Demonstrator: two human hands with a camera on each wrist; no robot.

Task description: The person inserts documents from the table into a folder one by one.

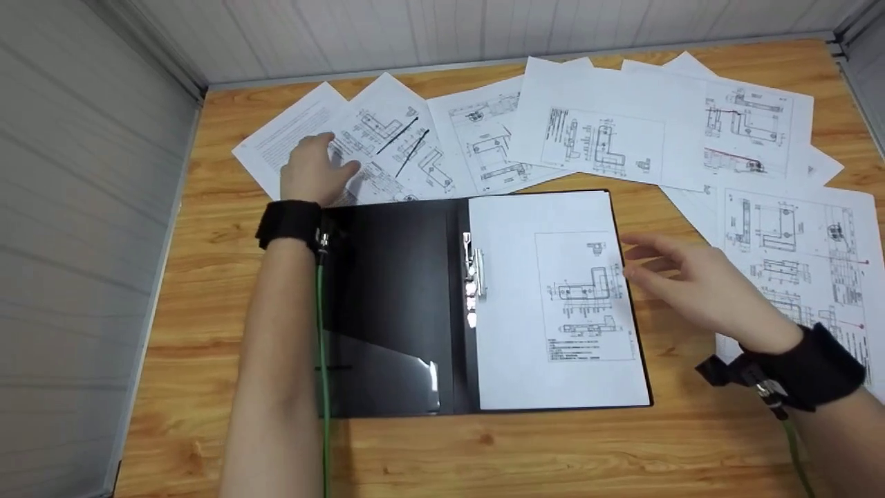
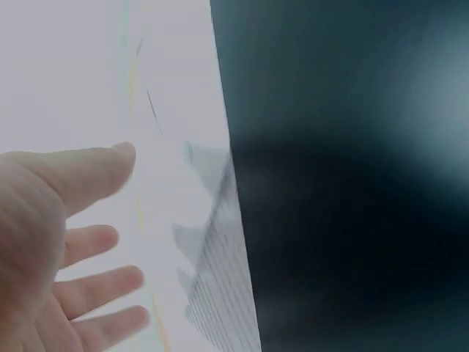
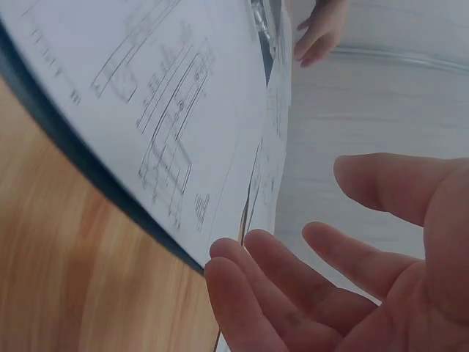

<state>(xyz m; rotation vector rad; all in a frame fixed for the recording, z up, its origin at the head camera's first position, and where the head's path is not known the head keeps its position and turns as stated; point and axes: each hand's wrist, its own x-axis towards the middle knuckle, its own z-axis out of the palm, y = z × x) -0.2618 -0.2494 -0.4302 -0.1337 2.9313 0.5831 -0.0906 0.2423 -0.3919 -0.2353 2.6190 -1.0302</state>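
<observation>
A black clip folder (image 1: pixel 387 277) lies spread open on the wooden table. On its right side rests a white sheet with a technical drawing (image 1: pixel 511 311), beside the metal clip (image 1: pixel 472 277) at the spine. My left hand (image 1: pixel 311 169) hovers over the fanned sheets behind the folder's left cover, thumb and fingers apart and holding nothing. In the left wrist view its fingers (image 2: pixel 95 293) are spread above white paper. My right hand (image 1: pixel 698 280) is at the folder's right edge, fingers loosely extended with nothing between them; whether they touch the edge I cannot tell.
Several drawing sheets (image 1: pixel 477 145) fan out along the back of the table, some overlapping. More sheets with red marks (image 1: pixel 795 228) lie at the right, partly under the right forearm. A green cable (image 1: pixel 320 360) runs from each wrist strap. Grey panels (image 1: pixel 484 34) border the table.
</observation>
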